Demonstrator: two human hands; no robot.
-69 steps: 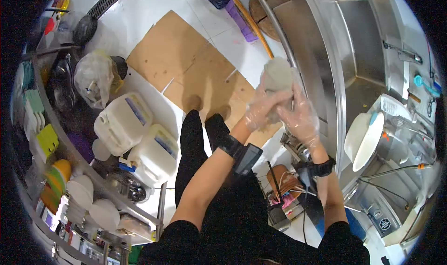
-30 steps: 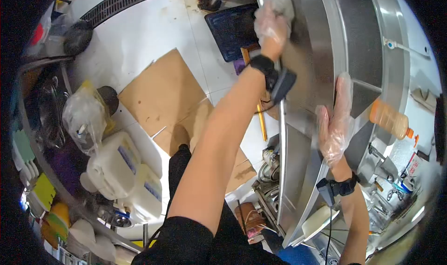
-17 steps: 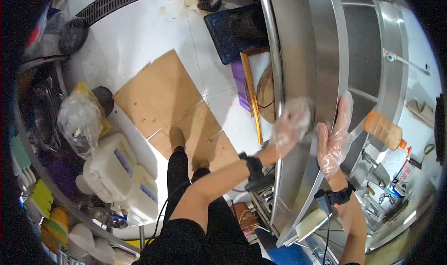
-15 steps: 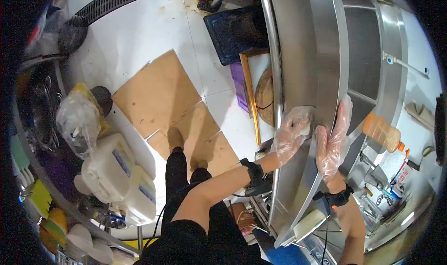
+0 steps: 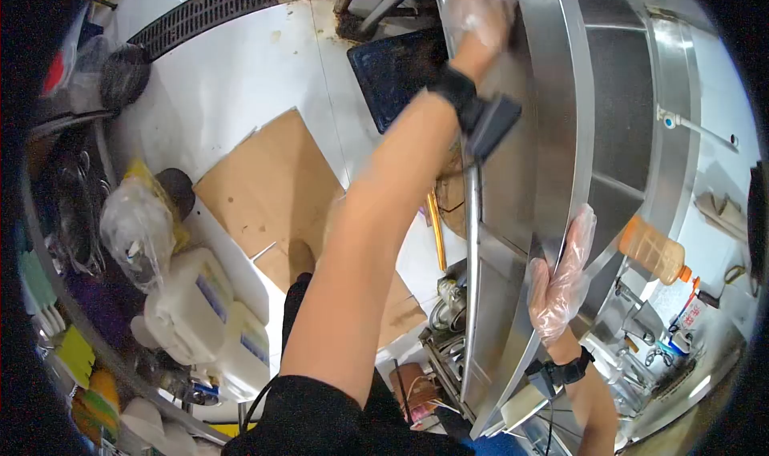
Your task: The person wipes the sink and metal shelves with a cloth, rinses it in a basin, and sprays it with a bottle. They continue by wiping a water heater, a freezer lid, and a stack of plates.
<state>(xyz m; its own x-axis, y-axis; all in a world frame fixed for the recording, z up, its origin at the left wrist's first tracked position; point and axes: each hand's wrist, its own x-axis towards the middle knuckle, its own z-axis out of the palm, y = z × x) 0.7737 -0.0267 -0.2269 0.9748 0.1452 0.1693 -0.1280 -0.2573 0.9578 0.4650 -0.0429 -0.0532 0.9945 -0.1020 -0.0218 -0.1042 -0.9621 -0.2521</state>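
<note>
On the floor side of the steel surface, a cardboard sheet is lying flat, with two white jugs standing farther off beyond it; a dark tray is sitting near the surface's tubular rail, and an orange-capped bottle is lying across on its other side. Your left forearm is crossing above the cardboard sheet and hiding part of it, while the black wrist device is covering some of the rail. Your gloved left hand is reaching along the surface; its grip is blurring against something greyish, so you cannot tell how closed it is or what it is holding. Your gloved right hand is resting on the surface's raised edge, open and holding nothing, thumb spreading from the fingers.
</note>
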